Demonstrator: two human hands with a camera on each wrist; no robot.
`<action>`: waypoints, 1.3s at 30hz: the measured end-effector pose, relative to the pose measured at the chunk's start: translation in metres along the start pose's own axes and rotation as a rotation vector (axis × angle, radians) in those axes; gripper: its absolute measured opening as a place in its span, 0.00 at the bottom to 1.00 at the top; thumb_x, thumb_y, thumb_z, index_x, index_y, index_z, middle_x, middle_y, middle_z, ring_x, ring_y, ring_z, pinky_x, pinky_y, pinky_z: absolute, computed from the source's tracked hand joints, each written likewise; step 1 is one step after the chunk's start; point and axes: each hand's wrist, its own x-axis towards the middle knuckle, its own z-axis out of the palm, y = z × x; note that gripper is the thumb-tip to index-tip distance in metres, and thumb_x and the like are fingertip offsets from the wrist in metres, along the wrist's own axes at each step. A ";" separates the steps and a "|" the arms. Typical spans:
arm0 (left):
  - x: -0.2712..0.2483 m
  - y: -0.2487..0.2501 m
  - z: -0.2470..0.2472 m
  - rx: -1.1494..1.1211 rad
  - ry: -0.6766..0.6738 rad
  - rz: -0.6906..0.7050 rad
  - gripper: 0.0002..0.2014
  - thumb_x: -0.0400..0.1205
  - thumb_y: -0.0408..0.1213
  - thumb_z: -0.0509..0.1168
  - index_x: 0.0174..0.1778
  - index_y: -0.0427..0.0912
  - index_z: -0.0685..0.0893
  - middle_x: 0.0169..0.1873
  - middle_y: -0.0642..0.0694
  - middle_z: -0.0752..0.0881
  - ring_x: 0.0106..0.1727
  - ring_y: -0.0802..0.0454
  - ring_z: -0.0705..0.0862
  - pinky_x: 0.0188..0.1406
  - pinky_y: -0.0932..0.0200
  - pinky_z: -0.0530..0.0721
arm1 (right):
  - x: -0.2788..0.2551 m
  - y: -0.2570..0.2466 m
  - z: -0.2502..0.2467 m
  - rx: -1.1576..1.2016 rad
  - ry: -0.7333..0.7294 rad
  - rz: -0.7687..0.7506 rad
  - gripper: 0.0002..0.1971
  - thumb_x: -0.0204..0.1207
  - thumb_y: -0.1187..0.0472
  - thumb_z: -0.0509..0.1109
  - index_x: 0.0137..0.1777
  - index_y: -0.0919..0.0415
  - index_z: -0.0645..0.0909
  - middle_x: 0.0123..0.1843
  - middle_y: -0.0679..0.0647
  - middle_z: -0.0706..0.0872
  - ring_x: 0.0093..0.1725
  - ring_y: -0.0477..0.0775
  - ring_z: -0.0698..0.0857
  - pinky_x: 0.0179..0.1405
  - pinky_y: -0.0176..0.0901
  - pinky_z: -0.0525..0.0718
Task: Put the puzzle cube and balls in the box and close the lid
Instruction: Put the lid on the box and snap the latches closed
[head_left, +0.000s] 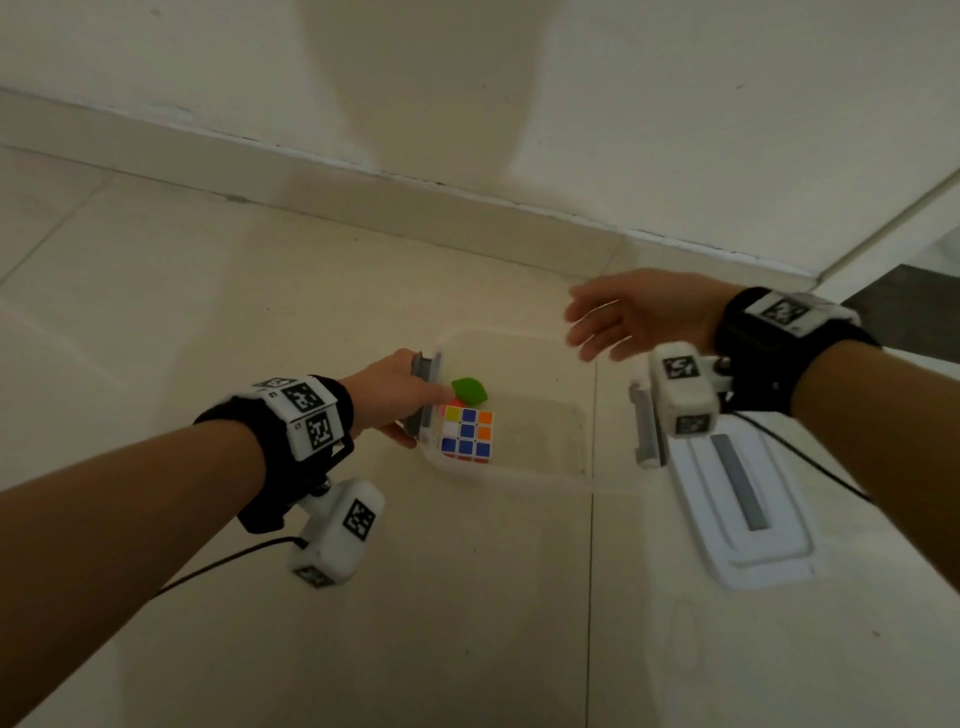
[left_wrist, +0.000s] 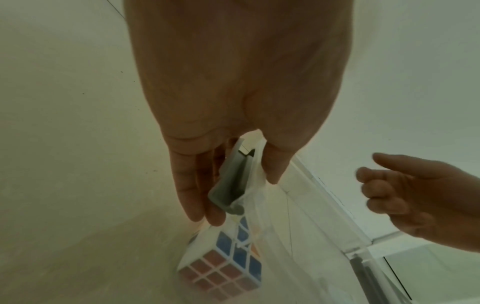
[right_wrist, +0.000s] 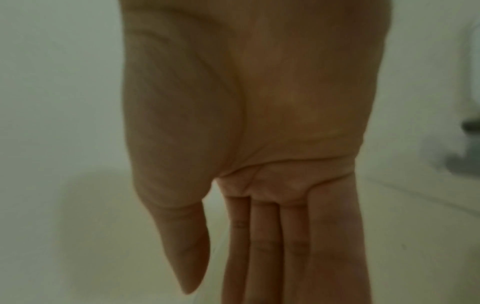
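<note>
A clear plastic box (head_left: 540, 431) stands open on the tiled floor. Inside, at its left end, lies the puzzle cube (head_left: 466, 434) (left_wrist: 223, 265). Just behind the cube sits a green ball (head_left: 469, 391), with a sliver of a red ball (head_left: 456, 402) under it. My left hand (head_left: 400, 395) (left_wrist: 237, 198) pinches the box's left end wall at its grey latch (left_wrist: 230, 185), fingers outside and thumb inside. My right hand (head_left: 608, 322) (right_wrist: 223, 267) hovers empty above the box's far right corner, its fingers straight.
The white lid (head_left: 701, 509), with a grey strip (head_left: 737, 483) along its middle, lies flat on the floor right of the box. A grey latch piece (head_left: 644, 426) stands between box and lid. A wall with a skirting board (head_left: 363, 197) runs behind.
</note>
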 end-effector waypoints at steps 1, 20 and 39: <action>0.000 0.000 0.000 -0.021 0.003 -0.004 0.17 0.82 0.41 0.67 0.62 0.43 0.70 0.45 0.44 0.84 0.57 0.37 0.87 0.58 0.38 0.87 | -0.003 0.004 -0.013 0.030 0.066 -0.002 0.12 0.82 0.52 0.66 0.44 0.60 0.83 0.34 0.54 0.92 0.28 0.50 0.90 0.24 0.34 0.83; 0.033 0.020 0.031 -0.014 0.237 0.077 0.18 0.85 0.46 0.58 0.65 0.38 0.76 0.54 0.38 0.80 0.53 0.38 0.81 0.59 0.41 0.82 | 0.012 0.170 -0.057 -1.181 0.433 0.513 0.15 0.79 0.58 0.69 0.62 0.64 0.84 0.58 0.59 0.88 0.57 0.59 0.88 0.53 0.43 0.85; 0.036 0.019 0.029 -0.084 0.170 0.208 0.17 0.87 0.51 0.55 0.64 0.47 0.80 0.49 0.45 0.83 0.44 0.45 0.81 0.40 0.54 0.79 | 0.002 0.134 -0.088 -0.955 0.703 0.366 0.24 0.75 0.53 0.74 0.63 0.70 0.78 0.56 0.66 0.84 0.50 0.65 0.85 0.43 0.45 0.79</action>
